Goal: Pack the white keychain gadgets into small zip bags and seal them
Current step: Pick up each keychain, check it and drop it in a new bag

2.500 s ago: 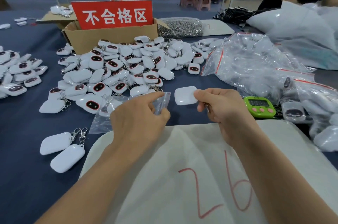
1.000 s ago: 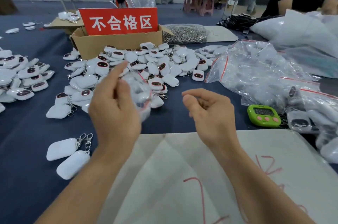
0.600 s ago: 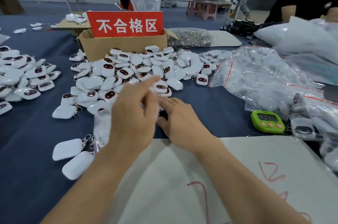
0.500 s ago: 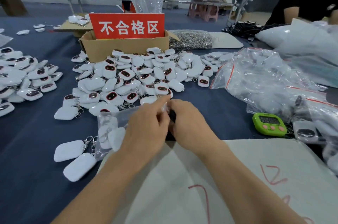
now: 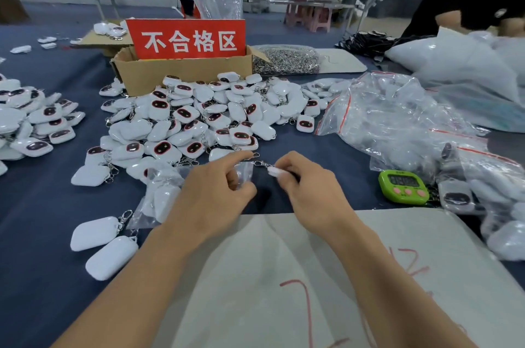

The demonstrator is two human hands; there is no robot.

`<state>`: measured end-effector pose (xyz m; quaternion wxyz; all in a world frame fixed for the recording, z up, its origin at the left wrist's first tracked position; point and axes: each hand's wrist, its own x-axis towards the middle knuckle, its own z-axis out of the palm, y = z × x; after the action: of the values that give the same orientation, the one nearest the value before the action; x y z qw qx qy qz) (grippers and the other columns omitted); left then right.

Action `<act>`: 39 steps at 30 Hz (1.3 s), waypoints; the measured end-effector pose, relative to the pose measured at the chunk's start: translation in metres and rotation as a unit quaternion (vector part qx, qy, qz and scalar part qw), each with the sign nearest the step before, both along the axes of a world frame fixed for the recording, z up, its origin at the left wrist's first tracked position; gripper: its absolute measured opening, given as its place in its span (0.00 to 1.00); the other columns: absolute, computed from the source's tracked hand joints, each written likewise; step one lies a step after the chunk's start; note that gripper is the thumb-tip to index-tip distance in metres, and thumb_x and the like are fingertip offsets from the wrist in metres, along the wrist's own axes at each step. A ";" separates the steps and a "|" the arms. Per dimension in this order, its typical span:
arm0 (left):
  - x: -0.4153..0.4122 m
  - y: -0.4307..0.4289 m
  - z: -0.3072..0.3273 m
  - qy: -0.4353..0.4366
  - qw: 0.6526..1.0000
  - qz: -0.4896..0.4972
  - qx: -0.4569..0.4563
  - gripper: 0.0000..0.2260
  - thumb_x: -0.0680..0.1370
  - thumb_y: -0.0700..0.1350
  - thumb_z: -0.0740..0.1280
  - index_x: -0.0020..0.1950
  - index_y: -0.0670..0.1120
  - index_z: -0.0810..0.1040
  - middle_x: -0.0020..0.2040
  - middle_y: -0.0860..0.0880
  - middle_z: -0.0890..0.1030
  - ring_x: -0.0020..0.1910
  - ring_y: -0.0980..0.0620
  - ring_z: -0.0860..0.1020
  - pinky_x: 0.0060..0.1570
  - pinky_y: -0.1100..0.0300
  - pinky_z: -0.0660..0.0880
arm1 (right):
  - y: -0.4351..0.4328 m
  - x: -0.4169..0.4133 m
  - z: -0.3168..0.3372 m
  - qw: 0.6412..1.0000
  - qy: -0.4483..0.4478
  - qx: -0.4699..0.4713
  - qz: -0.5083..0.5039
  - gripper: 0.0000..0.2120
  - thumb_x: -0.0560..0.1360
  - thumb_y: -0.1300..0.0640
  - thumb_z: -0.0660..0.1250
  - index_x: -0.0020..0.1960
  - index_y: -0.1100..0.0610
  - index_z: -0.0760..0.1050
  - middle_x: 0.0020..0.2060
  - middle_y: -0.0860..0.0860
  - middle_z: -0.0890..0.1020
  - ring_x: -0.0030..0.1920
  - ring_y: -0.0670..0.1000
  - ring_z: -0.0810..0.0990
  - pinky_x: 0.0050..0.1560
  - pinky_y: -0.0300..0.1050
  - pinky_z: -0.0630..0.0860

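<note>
My left hand (image 5: 216,191) pinches a small clear zip bag (image 5: 245,174) just above the blue table. My right hand (image 5: 308,185) grips a white keychain gadget (image 5: 276,171), mostly hidden in the fingers; its metal clasp (image 5: 260,163) points at the bag's mouth and lies just outside it. A big pile of loose white gadgets (image 5: 199,120) lies right behind my hands. Filled clear bags (image 5: 160,197) lie beside my left wrist. Two loose gadgets (image 5: 96,232) lie at the near left.
A cardboard box (image 5: 181,75) with a red sign stands behind the pile. A heap of clear zip bags (image 5: 397,120) and a green timer (image 5: 403,185) are on the right. More gadgets (image 5: 31,123) lie far left. A white sheet (image 5: 284,276) with red numbers covers the near table. Another person works at the far right.
My left hand set the filled bag down at the left. Both hands met in the middle; the left now holds a fresh bag and the right a new gadget.
</note>
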<state>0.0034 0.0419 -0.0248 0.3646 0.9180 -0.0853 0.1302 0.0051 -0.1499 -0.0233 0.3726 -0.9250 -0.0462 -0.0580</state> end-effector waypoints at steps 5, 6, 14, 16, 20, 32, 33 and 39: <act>-0.014 -0.018 0.005 -0.135 0.991 0.000 -0.017 0.16 0.75 0.52 0.67 0.62 0.57 0.81 0.40 0.59 0.76 0.44 0.60 0.73 0.47 0.74 0.67 | -0.010 -0.014 0.004 0.975 -0.007 0.212 -0.061 0.14 0.84 0.54 0.61 0.44 0.49 0.83 0.30 0.53 0.81 0.29 0.47 0.74 0.30 0.37 0.69; -0.017 -0.023 0.006 -0.129 0.991 -0.014 -0.042 0.16 0.75 0.51 0.68 0.63 0.58 0.80 0.44 0.61 0.77 0.46 0.61 0.74 0.48 0.74 0.67 | -0.011 -0.019 0.005 0.964 -0.007 0.260 -0.054 0.14 0.84 0.55 0.61 0.44 0.50 0.83 0.29 0.54 0.81 0.28 0.48 0.74 0.30 0.38 0.69; -0.017 -0.037 0.002 0.072 0.960 -0.113 -0.245 0.13 0.77 0.45 0.71 0.56 0.64 0.82 0.33 0.50 0.84 0.30 0.53 0.81 0.38 0.59 0.78 | -0.012 -0.023 0.013 0.919 0.057 0.388 -0.027 0.16 0.83 0.52 0.66 0.41 0.58 0.85 0.26 0.55 0.77 0.25 0.49 0.73 0.26 0.37 0.67; -0.017 -0.039 0.002 0.083 0.956 -0.104 -0.261 0.11 0.76 0.48 0.70 0.55 0.64 0.82 0.33 0.49 0.84 0.31 0.50 0.83 0.38 0.55 0.80 | -0.013 -0.021 0.013 0.907 0.077 0.415 -0.009 0.14 0.80 0.49 0.69 0.44 0.56 0.87 0.30 0.54 0.79 0.28 0.49 0.74 0.29 0.38 0.68; -0.015 -0.042 0.000 0.079 0.959 -0.096 -0.254 0.11 0.76 0.51 0.68 0.56 0.64 0.81 0.32 0.48 0.84 0.30 0.49 0.82 0.36 0.49 0.81 | -0.013 -0.019 0.013 0.902 0.117 0.412 0.050 0.10 0.71 0.53 0.70 0.47 0.55 0.87 0.33 0.53 0.81 0.32 0.49 0.75 0.34 0.39 0.71; -0.021 -0.042 0.000 0.056 0.966 -0.086 -0.238 0.16 0.73 0.51 0.69 0.59 0.64 0.80 0.29 0.51 0.81 0.26 0.54 0.75 0.35 0.56 0.75 | -0.014 -0.019 0.017 0.911 0.144 0.384 0.039 0.06 0.72 0.59 0.68 0.44 0.61 0.80 0.32 0.58 0.82 0.31 0.56 0.81 0.31 0.43 0.68; -0.021 -0.042 0.000 0.055 0.966 -0.087 -0.239 0.15 0.73 0.51 0.69 0.59 0.64 0.80 0.28 0.51 0.81 0.25 0.54 0.75 0.35 0.58 0.75 | -0.014 -0.019 0.017 0.911 0.142 0.384 0.039 0.03 0.74 0.61 0.68 0.43 0.61 0.80 0.32 0.59 0.82 0.31 0.56 0.81 0.31 0.43 0.68; -0.021 -0.042 0.001 0.065 0.958 -0.109 -0.256 0.16 0.73 0.48 0.69 0.55 0.68 0.82 0.28 0.48 0.81 0.23 0.52 0.75 0.27 0.64 0.71 | -0.015 -0.018 0.015 0.920 0.121 0.373 0.027 0.05 0.71 0.62 0.68 0.38 0.62 0.78 0.31 0.61 0.80 0.28 0.55 0.77 0.26 0.38 0.68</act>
<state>-0.0178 0.0001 -0.0233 0.6042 0.7855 -0.1252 0.0471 -0.0126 -0.1648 -0.0086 0.6945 -0.7176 -0.0006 0.0513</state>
